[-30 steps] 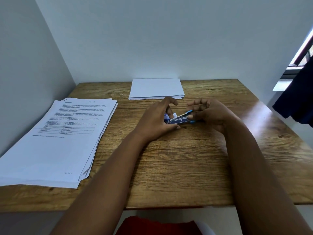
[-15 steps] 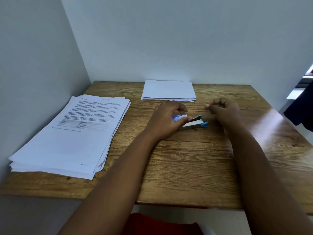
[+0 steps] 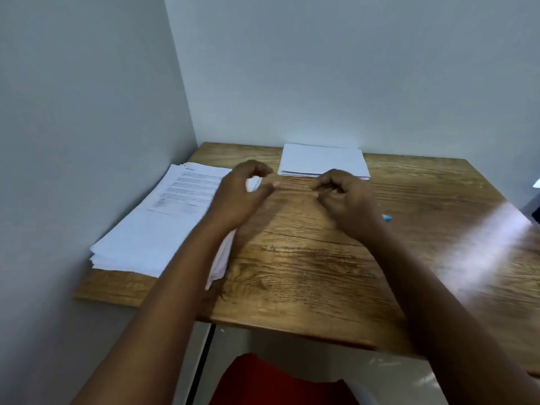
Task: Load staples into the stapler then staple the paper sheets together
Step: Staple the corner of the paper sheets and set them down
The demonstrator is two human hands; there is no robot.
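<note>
While the stapler (image 3: pixel 387 218) lies almost wholly hidden behind the right wrist, only its light-blue tip peeking out at the right of centre on the wooden table (image 3: pixel 306 273), both hands hover over the middle of the frame. The left hand (image 3: pixel 239 194) has its fingers curled round a small white object (image 3: pixel 253 183), blurred, which I judge to be the staple box or a strip of staples; I cannot tell which. The right hand (image 3: pixel 344 197) is loosely curled, fingertips drawn towards the thumb, and appears to hold nothing, though motion blur makes this uncertain.

By my judgement the step in hand is loading: staples have to go into the stapler before any sheet is joined. To do it well, the right hand should go to the stapler and steady it with the magazine opened fully, and the left should bring the strip to it squarely, points facing down, so it slides along the channel without jamming. A strip breaks easily, so a light pinch along its sides suits better than a squeeze.

The printed paper stack (image 3: pixel 163 217) sits at the left of the frame, partly under the left forearm, and a smaller blank stack (image 3: pixel 321 159) lies at the far edge by the wall.
</note>
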